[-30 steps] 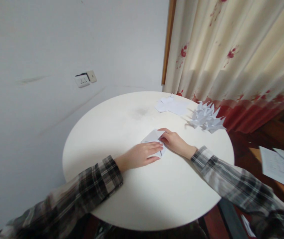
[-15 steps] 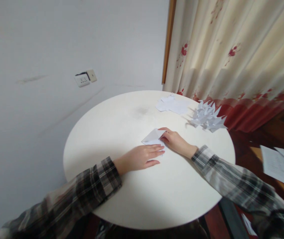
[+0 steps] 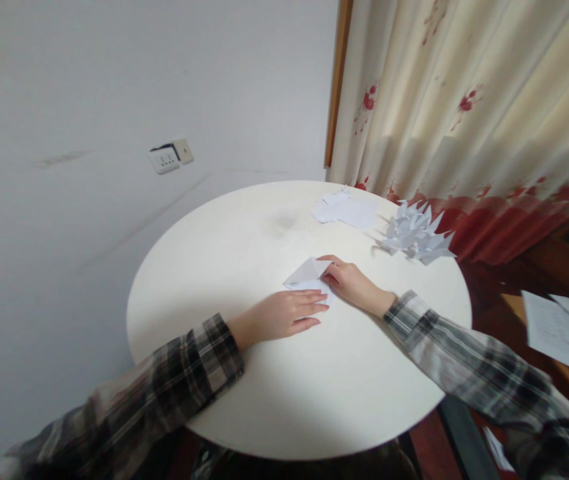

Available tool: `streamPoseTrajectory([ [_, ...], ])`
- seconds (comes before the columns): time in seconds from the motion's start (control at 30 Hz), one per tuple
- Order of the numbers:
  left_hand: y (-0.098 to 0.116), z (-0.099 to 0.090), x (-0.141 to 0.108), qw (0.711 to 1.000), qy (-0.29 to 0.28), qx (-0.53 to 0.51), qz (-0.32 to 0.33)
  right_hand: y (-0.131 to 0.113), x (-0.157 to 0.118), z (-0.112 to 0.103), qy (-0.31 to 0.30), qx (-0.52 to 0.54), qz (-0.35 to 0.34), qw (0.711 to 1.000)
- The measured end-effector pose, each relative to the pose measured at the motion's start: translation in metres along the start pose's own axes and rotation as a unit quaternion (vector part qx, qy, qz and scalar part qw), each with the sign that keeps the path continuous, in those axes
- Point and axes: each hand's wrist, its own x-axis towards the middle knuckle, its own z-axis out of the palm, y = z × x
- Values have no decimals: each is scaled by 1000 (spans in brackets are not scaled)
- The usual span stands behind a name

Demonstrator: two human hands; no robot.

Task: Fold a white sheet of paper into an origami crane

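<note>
A small white sheet of paper (image 3: 304, 274), partly folded, lies near the middle of a round white table (image 3: 204, 267). My left hand (image 3: 284, 315) rests flat over its near part, fingers stretched out and a little apart. With thumb and fingers, my right hand (image 3: 347, 280) pinches a raised flap at the paper's right side. The paper's near edge is mostly hidden under my left fingers.
At the table's right edge stands a heap of pointed folded papers (image 3: 414, 233). Flat white paper sheets (image 3: 347, 210) lie at the back. A wall with a socket (image 3: 164, 160) is on the left, a curtain (image 3: 464, 133) behind. Written papers (image 3: 559, 333) lie lower right.
My left hand has shifted very slightly over the paper. My right hand keeps its pinch on the flap, nearly still.
</note>
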Motion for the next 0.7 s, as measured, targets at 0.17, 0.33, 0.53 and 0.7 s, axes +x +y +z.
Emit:
streamPoseTrajectory([
  [0.17,-2,6,4,996,23,73,44,0,0,2,3,-11,3,1000],
  [0.33,-1,9,7,995,47,84,39,-2,-1,3,6,-14,2,1000],
  [0.53,-1,7,6,995,42,75,42,0,-1,6,11,-11,4,1000],
  [0.7,1,5,6,992,43,100,61,0,0,6,14,-10,1,1000],
])
